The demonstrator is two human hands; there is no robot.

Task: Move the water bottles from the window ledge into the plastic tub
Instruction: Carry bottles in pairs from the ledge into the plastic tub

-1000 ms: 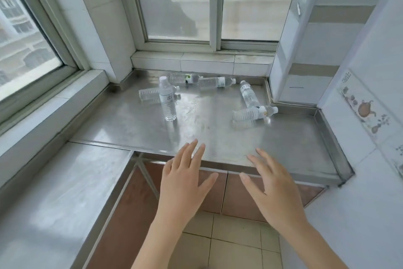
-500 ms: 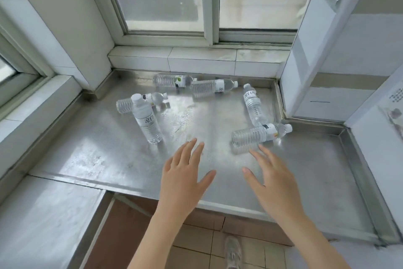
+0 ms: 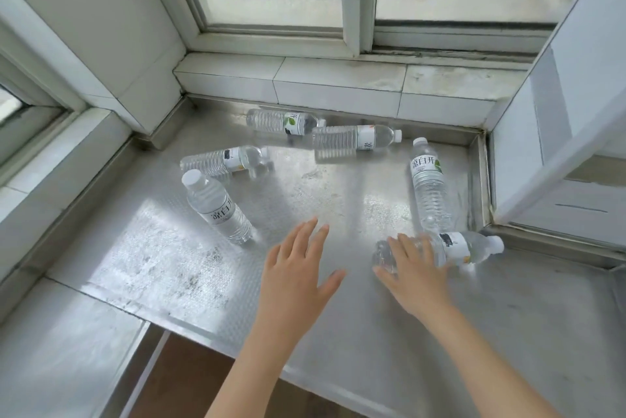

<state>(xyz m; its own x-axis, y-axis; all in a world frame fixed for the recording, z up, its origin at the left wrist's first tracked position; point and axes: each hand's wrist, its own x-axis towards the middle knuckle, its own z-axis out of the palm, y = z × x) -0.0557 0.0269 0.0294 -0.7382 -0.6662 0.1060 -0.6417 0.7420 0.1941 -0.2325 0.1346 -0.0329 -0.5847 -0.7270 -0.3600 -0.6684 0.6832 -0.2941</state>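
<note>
Several clear water bottles with white caps are on the steel window ledge [image 3: 325, 200]. One bottle [image 3: 218, 211] stands upright at the left. Another [image 3: 225, 160] lies behind it, and two more [image 3: 283, 121] [image 3: 355, 142] lie along the back edge. A fifth bottle [image 3: 428, 184] lies lengthwise at the right. The nearest bottle [image 3: 464, 248] lies on its side, and my right hand [image 3: 415, 273] rests spread over its bottom end without closing around it. My left hand [image 3: 298, 277] hovers open above the bare steel. No plastic tub is in view.
White tiled sills and window frames border the ledge at the back [image 3: 338, 82] and left [image 3: 44, 180]. A white wall corner [image 3: 542, 133] stands at the right. The ledge's front edge drops to a brown floor [image 3: 176, 383].
Both hands have moved forward over the ledge. My right hand has come down onto the nearest lying bottle. The camera has come closer and tilted down.
</note>
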